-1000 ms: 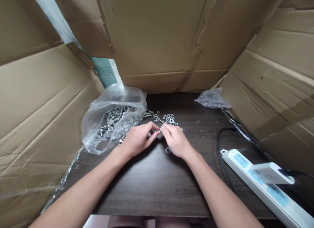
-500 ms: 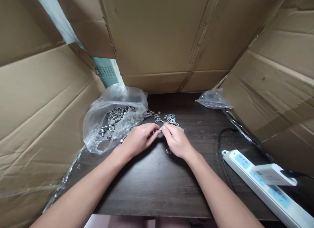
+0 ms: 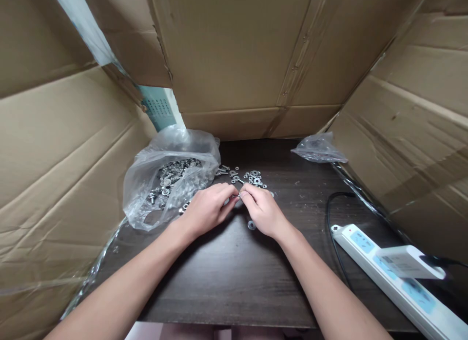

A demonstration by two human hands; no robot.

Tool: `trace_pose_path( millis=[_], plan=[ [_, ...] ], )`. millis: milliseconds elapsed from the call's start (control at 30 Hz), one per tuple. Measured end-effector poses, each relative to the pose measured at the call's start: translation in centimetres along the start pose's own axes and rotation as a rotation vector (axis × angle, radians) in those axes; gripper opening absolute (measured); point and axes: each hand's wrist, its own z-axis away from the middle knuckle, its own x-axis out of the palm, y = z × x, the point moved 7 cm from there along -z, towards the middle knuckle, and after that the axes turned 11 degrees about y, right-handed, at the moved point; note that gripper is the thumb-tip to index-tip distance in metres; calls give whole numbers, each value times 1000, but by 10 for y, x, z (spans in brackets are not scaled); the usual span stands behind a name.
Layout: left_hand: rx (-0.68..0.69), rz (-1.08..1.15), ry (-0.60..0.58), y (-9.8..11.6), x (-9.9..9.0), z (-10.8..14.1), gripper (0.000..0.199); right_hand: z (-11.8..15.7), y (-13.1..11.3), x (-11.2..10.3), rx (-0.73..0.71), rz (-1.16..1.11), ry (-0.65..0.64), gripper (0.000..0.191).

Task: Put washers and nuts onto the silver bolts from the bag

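Observation:
My left hand (image 3: 211, 206) is closed, thumb and fingertips pinching a small silver bolt (image 3: 239, 196). From the other side, the fingers of my right hand (image 3: 263, 209) close on the bolt's right end, so the fingertips of both hands almost meet. Most of the bolt is hidden, and any small nut or washer on it is too covered to make out. Just beyond the fingers lies a scatter of loose washers and nuts (image 3: 255, 177), with a few bolts (image 3: 223, 171) to its left. A single washer (image 3: 251, 225) rests on the table below my right hand.
An open clear plastic bag (image 3: 137, 198) full of metal fasteners (image 3: 179, 170) stands at left. A smaller plastic bag (image 3: 318, 148) lies at back right. A white power strip (image 3: 383, 276) with a plugged-in adapter and black cable (image 3: 329, 218) is at right. Cardboard walls (image 3: 234, 52) enclose the dark table (image 3: 226, 286).
My fingertips have shifted slightly around the bolt, and less of it shows between them. The lone washer below my right hand is a little more exposed. Everything else looks the same.

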Motion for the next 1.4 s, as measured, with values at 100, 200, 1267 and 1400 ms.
trace_pose_path(
  millis=[100, 200, 1267, 1400],
  plan=[
    [15, -15, -5, 2, 0, 0, 17, 0, 2, 1, 14, 16, -9, 32],
    [20, -12, -9, 3, 0, 0, 18, 1, 3, 1, 23, 34, -12, 36],
    [35, -31, -15, 0, 1, 0, 17, 3, 8, 4, 47, 68, -50, 37],
    [-2, -28, -30, -2, 0, -1, 18, 2, 7, 3, 41, 47, -30, 31]
  ],
)
